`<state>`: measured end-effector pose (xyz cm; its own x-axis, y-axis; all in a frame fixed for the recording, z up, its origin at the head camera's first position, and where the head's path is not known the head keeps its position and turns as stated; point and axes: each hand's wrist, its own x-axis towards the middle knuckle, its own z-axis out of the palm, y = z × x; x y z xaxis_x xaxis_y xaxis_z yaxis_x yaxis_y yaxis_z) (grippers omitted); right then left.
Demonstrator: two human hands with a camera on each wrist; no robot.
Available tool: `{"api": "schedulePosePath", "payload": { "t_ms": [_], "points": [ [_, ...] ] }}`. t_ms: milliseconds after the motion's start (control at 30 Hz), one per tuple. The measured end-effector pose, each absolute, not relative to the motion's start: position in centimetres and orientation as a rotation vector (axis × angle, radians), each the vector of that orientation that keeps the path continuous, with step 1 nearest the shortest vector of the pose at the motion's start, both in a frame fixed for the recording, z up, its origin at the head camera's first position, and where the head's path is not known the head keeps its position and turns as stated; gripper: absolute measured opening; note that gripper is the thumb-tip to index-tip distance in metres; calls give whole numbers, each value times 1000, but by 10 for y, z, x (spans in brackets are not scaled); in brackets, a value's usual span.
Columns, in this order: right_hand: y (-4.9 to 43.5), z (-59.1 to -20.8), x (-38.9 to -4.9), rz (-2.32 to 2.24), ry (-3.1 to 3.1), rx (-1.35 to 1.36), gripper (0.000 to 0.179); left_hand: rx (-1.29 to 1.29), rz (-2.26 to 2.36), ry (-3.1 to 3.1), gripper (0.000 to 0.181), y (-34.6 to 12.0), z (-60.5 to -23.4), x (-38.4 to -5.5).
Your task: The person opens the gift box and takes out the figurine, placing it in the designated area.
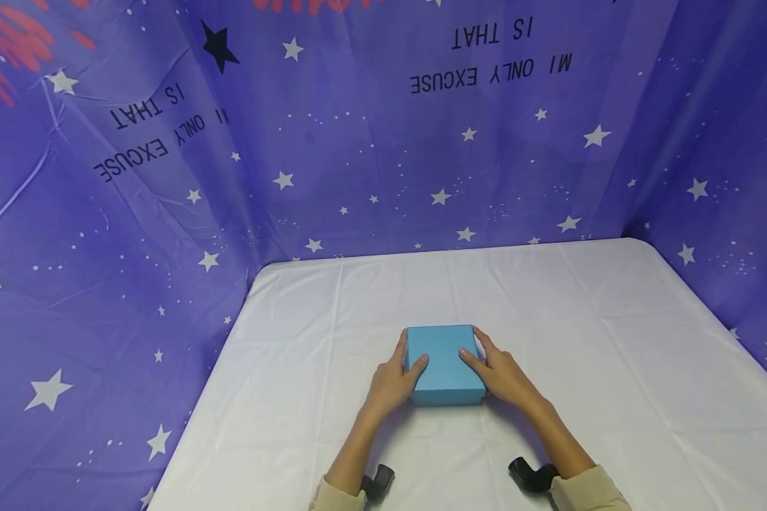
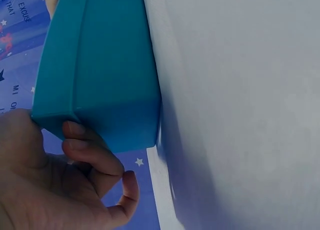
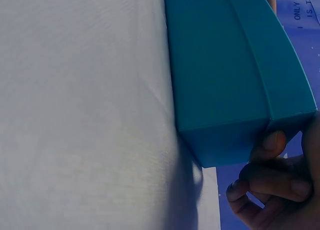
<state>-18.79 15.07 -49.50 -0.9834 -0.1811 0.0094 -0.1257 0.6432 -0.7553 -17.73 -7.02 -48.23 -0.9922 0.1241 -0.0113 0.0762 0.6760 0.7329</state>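
Note:
A light-blue box (image 1: 446, 360) with its lid on sits on the white-covered table, between both hands. My left hand (image 1: 393, 383) grips its left side, thumb lying on the top face. On the opposite side my right hand (image 1: 503, 375) holds the box in the same way, thumb on top. In the left wrist view, the fingertips (image 2: 76, 135) press by the lid's lower edge, while other fingers curl below. The right wrist view shows a fingertip (image 3: 272, 141) at the lid's seam. The box's contents are hidden.
White cloth (image 1: 281, 369) covers the table, with fold creases. Purple curtains (image 1: 371, 142) with stars and lettering hang behind and along both sides. Black wrist-worn pieces (image 1: 532, 475) sit near the sleeve cuffs (image 1: 588, 491).

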Motion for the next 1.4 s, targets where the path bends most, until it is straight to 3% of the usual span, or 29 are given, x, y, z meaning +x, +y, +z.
{"api": "schedulePosePath", "payload": {
  "t_ms": [1400],
  "points": [
    [154, -423, -184, -1125, 2924, -451, 76, 183, 1122, 3022, 83, -68, -423, -175]
  ]
}}
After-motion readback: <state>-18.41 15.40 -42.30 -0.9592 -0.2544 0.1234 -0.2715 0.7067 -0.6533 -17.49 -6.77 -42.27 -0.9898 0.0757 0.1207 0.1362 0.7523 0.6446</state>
